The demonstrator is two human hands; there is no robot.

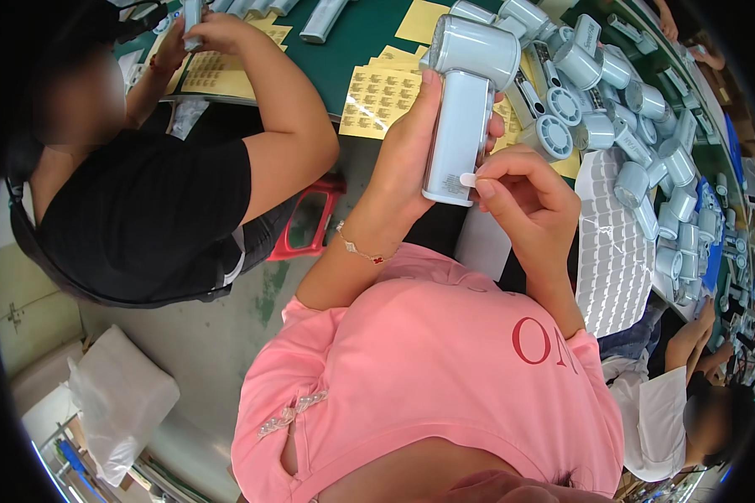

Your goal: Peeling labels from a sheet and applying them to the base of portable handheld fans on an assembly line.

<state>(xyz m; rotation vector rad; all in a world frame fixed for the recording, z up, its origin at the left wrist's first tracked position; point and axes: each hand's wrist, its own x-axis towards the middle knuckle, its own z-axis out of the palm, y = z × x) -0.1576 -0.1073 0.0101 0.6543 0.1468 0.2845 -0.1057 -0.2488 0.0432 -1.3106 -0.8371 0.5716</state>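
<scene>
My left hand (pixel 411 142) is wrapped around the handle of a light-blue handheld fan (pixel 460 126), its round drum-shaped head pointing away from me. Close to the handle's lower end, my right hand (pixel 533 201) pinches a small whitish translucent sticker (pixel 468 179) between thumb and fingertip. The sticker lies against or just over a patch of small print on the handle; I cannot tell how much of it touches. Right of that hand hangs a large sheet of whitish stickers in rows (pixel 614 251).
Many similar light-blue fans (pixel 637 142) are heaped on the green table (pixel 365 38) at the right. Yellow label sheets (pixel 377 99) lie beyond my left hand. A co-worker in black (pixel 143 201) sits at left near a red stool (pixel 310 222); another person (pixel 654 411) is at lower right.
</scene>
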